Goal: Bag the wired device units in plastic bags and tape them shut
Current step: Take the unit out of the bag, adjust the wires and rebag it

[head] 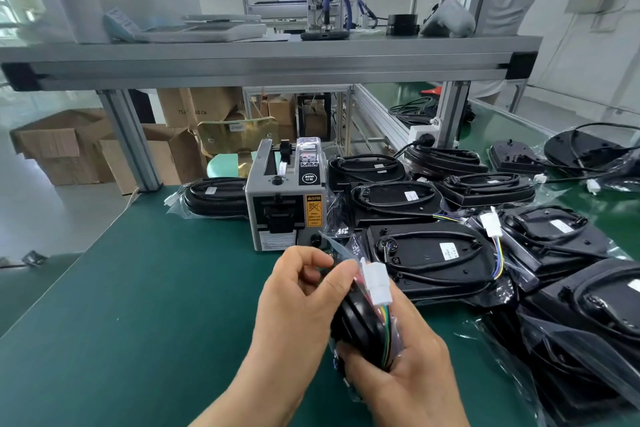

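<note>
A black wired device unit (360,322) stands on edge above the green table, partly inside a clear plastic bag (337,248). Its white connector (375,279) with coloured wires sticks up at the top. My right hand (398,371) grips the unit from below and behind. My left hand (298,298) pinches the bag's upper edge beside the connector. The grey tape dispenser (287,198) stands just beyond my hands.
Several black units (433,260) with coiled cables lie to the right on the green mat (138,305), some in clear bags (588,340). One bagged unit (214,198) lies left of the dispenser. An aluminium shelf frame (270,62) spans above. Cardboard boxes (65,146) stand beyond the table. A person (512,0) stands far right.
</note>
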`<state>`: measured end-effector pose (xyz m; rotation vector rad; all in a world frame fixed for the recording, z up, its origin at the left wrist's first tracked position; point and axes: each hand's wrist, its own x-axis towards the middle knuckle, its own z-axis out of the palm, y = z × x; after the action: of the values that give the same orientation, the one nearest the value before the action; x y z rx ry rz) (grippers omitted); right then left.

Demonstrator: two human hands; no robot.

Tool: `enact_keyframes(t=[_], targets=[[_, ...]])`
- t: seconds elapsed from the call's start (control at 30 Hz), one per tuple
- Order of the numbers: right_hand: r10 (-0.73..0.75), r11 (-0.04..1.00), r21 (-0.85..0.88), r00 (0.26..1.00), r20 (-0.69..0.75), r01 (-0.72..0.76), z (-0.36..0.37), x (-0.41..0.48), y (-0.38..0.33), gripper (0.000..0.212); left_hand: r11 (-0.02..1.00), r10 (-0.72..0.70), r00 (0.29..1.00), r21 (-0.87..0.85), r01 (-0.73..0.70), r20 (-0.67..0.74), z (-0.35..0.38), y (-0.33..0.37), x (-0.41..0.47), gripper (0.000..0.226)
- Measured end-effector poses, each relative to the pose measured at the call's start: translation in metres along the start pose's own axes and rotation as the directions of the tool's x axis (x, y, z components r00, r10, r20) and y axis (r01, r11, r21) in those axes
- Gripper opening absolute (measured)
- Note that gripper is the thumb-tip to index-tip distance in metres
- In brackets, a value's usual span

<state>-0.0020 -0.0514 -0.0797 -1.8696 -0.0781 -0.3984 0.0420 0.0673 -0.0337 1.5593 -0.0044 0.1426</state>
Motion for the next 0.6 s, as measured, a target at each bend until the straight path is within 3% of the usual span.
enact_keyframes(t=[0.13, 0.27, 0.37, 0.47, 0.57, 0.6], targets=[[-0.048, 0.998, 0.035, 0.999, -0.024, 0.049, 0.001, -0.002, -0.001, 0.077, 0.991, 0.030, 0.999, 0.131, -0.027, -0.018, -0.001, -0.004, -0.015, 0.065], [-0.095, 0.985, 0.134, 0.988, -0.123, 0.112, 0.016, -0.002, 0.002, 0.074, 0.994, 0.000, 1.000, 0.107, -0.001, 0.008, -0.008, 0.004, -0.014, 0.077], [-0.114, 0.968, 0.203, 0.981, -0.159, 0.145, 0.035, 0.007, 0.006, 0.076, 0.985, 0.061, 0.998, 0.164, -0.055, -0.035, -0.015, 0.011, -0.010, 0.076], [-0.184, 0.960, 0.213, 0.983, -0.002, 0.180, 0.037, 0.014, 0.005, 0.088, 0.957, 0.155, 0.988, 0.249, -0.147, -0.012, -0.021, 0.013, -0.011, 0.069], [-0.183, 0.938, 0.332, 0.956, 0.227, 0.101, 0.017, 0.006, 0.011, 0.100, 0.896, 0.289, 0.957, 0.345, -0.281, 0.029, -0.039, 0.005, -0.019, 0.074], [-0.158, 0.927, 0.373, 0.950, 0.270, 0.048, 0.011, 0.004, 0.011, 0.100, 0.855, 0.332, 0.937, 0.385, -0.348, 0.108, -0.035, 0.006, -0.022, 0.073]])
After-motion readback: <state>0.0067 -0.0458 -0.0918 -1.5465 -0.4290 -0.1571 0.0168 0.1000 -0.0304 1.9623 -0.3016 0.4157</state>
